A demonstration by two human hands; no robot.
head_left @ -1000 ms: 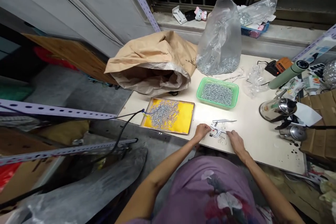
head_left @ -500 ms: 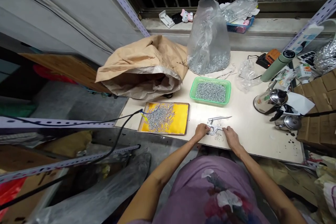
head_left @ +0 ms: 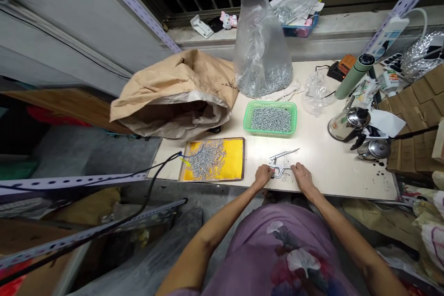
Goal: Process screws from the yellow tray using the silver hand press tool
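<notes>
A silver metal fixture with a long lever and a coil spring [head_left: 277,170] lies near the table's front edge. My left hand [head_left: 263,176] is closed, its fingertips pinching the fixture's left side. From the right, my right hand [head_left: 303,178] closes its thumb and fingers at the end of a thin rod that reaches out of the fixture. What sits under the fingertips is too small to make out. Left of the hands is a yellow tray [head_left: 234,159] with many small metal pins heaped on it. Behind the fixture stands a green plastic basket [head_left: 246,120] full of similar pins.
A brown paper sack [head_left: 166,78] gapes at the back left. Beside it stands a clear plastic bag [head_left: 262,41] of metal pins. To the right are a green flask [head_left: 354,78], a glass press pot [head_left: 342,127] and a small metal pot [head_left: 376,150]. Black cable [head_left: 157,175] hangs across the left.
The camera view has turned a little, so the table items sit further left in the picture. Both hands keep their hold at the metal fixture, with little visible movement.
</notes>
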